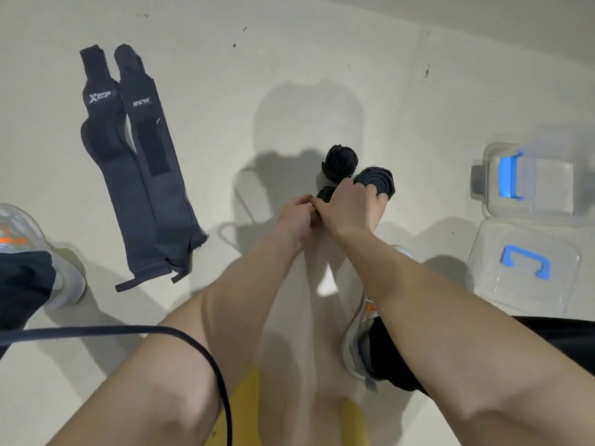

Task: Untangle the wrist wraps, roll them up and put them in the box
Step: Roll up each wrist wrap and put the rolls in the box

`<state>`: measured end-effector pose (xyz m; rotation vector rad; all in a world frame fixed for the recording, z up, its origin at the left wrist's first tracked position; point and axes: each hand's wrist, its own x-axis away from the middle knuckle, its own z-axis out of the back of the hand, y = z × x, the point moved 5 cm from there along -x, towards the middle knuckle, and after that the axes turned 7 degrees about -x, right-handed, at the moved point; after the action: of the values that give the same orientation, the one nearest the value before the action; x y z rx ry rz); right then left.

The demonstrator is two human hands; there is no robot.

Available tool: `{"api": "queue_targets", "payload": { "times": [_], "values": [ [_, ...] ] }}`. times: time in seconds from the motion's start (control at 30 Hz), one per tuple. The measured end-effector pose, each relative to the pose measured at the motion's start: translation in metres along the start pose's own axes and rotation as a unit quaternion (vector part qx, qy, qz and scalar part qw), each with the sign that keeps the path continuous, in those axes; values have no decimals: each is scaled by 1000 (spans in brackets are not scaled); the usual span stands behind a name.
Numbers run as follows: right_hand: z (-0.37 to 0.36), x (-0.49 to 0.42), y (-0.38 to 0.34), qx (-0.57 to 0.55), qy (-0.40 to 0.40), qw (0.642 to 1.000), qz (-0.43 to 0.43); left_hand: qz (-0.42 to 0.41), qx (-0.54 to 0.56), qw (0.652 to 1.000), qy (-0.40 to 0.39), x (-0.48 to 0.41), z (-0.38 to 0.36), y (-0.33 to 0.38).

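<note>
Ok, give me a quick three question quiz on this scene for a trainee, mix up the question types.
1. True or false: the two flat wrist wraps on the floor lie side by side, left of the hands.
2. Multiple choice: where is the clear box? A) between the feet B) at the right, with its lid off beside it C) under the flat wraps
3. Fill in: the right hand has fingers on a rolled wrap, and the left hand meets it at a smaller ____.

Key: 1 true; 2 B; 3 roll
</note>
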<state>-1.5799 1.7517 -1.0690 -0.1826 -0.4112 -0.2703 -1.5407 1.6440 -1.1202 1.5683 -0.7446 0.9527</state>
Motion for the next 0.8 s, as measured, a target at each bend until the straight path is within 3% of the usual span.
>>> {"api": "queue_targets", "payload": {
  "times": [0.17, 0.3, 0.4, 0.5, 0.57, 0.67, 0.8],
  "values": [
    [19, 16, -14, -27, 29, 999, 18, 4, -94, 995, 30, 23, 35, 10],
    [23, 32, -55, -65, -6, 995, 73, -28, -150, 986, 72, 47, 89, 18],
    [7, 47, -98, -123, -106, 980, 115, -52, -234, 957, 162, 63, 143, 22],
    [-27, 61, -137, -202, -255, 940, 106, -35, -335, 896, 289, 78, 203, 17],
    [-46, 68, -162, -227, -298, 922, 104, -10, -328, 879, 346, 80, 236, 7],
    [-73, 73, -196, -244, -333, 905, 101, 3, -278, 884, 377, 72, 270, -2],
    [-106, 74, -227, -267, -351, 894, 82, -6, -207, 920, 332, 46, 290, -10]
  ]
}}
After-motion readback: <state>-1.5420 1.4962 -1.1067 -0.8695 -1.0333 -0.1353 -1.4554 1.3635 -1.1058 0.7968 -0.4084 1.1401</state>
